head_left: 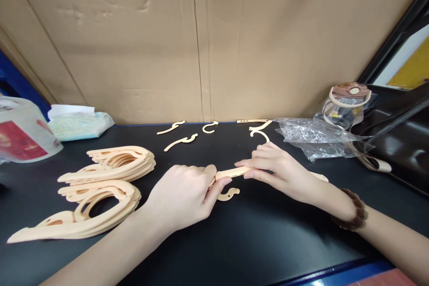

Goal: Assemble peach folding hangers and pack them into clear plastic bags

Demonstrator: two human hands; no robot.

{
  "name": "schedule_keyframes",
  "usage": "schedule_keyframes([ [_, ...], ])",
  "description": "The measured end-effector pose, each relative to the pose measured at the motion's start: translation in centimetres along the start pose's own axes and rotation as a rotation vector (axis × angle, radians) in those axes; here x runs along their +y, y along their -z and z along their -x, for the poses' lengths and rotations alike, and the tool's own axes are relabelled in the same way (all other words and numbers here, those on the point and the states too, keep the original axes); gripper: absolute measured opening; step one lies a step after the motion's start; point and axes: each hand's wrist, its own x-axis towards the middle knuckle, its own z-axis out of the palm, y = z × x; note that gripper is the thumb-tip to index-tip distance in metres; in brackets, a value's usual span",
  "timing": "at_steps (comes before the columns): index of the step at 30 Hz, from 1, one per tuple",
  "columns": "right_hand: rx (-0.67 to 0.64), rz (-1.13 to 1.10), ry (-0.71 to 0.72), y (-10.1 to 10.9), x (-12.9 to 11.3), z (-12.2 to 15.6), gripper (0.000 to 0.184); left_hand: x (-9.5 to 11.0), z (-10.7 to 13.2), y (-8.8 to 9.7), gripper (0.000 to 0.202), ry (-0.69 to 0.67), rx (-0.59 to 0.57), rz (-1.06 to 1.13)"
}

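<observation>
Both hands hold a beige plastic hanger piece (233,172) in front of me, over the black table. My left hand (186,192) is closed round its left end, with the thumb pressed along it. Between thumb and fingers, my right hand (278,167) pinches the right end. Just below the held piece lies a loose hanger hook (229,195), partly hidden by my left hand. Another curved hook (260,135) shows just beyond my right fingers. A further beige piece (320,176) sticks out from behind my right wrist.
Two stacks of folded hangers, a rear stack (134,163) and a front stack (114,223), lie at left. Loose hanger parts (182,140) lie along the back by a cardboard wall (134,44). Plastic bags (311,136), a bottle (346,107), a tissue pack (80,124) and a tape roll (27,129) flank them.
</observation>
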Motion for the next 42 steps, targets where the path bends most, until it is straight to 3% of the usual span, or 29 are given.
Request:
schedule_keyframes([
  [4,-0.03,0.008,-0.014,-0.1,-0.1,-0.1,0.031,0.2,-0.2,0.0,0.041,0.022,0.049,-0.017],
  [7,-0.013,0.061,-0.034,-0.1,-0.2,-0.3,0.029,0.3,-0.3,0.1,0.024,0.052,0.069,0.056],
  [10,0.062,0.177,-0.063,-0.1,0.1,-0.4,0.027,0.1,-0.4,0.4,0.012,0.089,0.075,0.15],
  [14,0.189,0.355,-0.062,0.2,1.3,-0.5,0.022,-1.0,-0.7,0.4,0.016,0.09,0.113,0.194],
  [19,0.227,0.515,-0.02,1.0,2.1,-0.5,0.015,-1.9,-1.2,-0.4,0.015,-0.057,0.314,0.066],
  [23,0.244,0.585,0.013,1.1,1.7,-0.5,0.014,-1.5,-1.2,-0.7,0.025,0.008,0.513,0.018],
  [25,0.257,0.596,0.022,1.0,1.5,-0.4,0.015,-1.3,-1.1,-0.4,0.029,-0.015,0.488,0.082],
  [28,0.297,0.619,0.039,0.9,1.5,-0.4,0.021,-1.0,-0.8,0.1,0.033,-0.055,0.33,0.258],
  [31,0.339,0.622,0.046,0.7,1.6,-0.3,0.038,-0.5,-0.5,0.3,0.034,-0.044,0.263,0.378],
  [36,0.405,0.621,0.08,0.3,1.4,-0.2,0.063,-0.1,-0.4,0.0,0.042,-0.093,0.269,0.341],
  [42,0.41,0.716,0.132,0.0,0.6,-0.3,0.066,-0.6,-0.6,-0.9,0.047,-0.185,0.192,0.232],
])
